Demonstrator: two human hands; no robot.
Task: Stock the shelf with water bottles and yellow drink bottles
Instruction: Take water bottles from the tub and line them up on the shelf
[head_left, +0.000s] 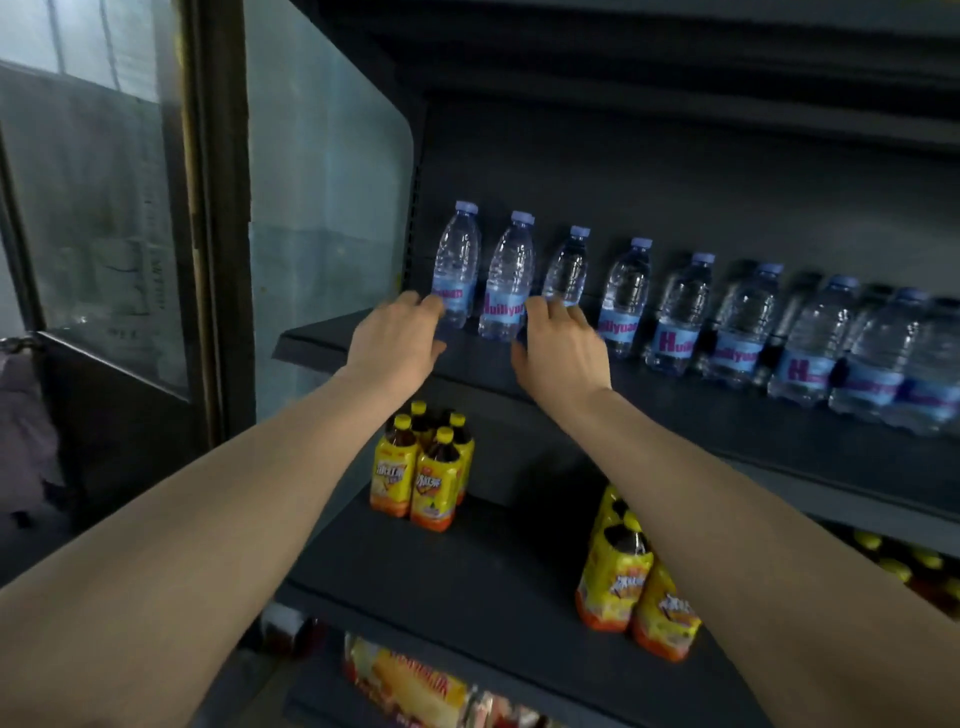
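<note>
A row of several clear water bottles with blue labels and pale caps stands on the upper shelf (701, 415). My left hand (397, 340) reaches up to the leftmost water bottle (457, 260), fingertips touching its label on the left side. My right hand (563, 353) has its fingers laid against the lower part of the third water bottle (569, 267), hiding its base. The second water bottle (508, 270) stands between my hands. On the lower shelf (493, 582) sit two groups of yellow drink bottles, one at the left (421, 467) and one at the right (628, 582).
A glass side panel (327, 197) closes the shelf's left end, with a dark door frame (218, 208) beside it. More yellow-capped bottles (904, 561) show at the far right, lower down. Packaged goods (415, 686) lie on the bottom level.
</note>
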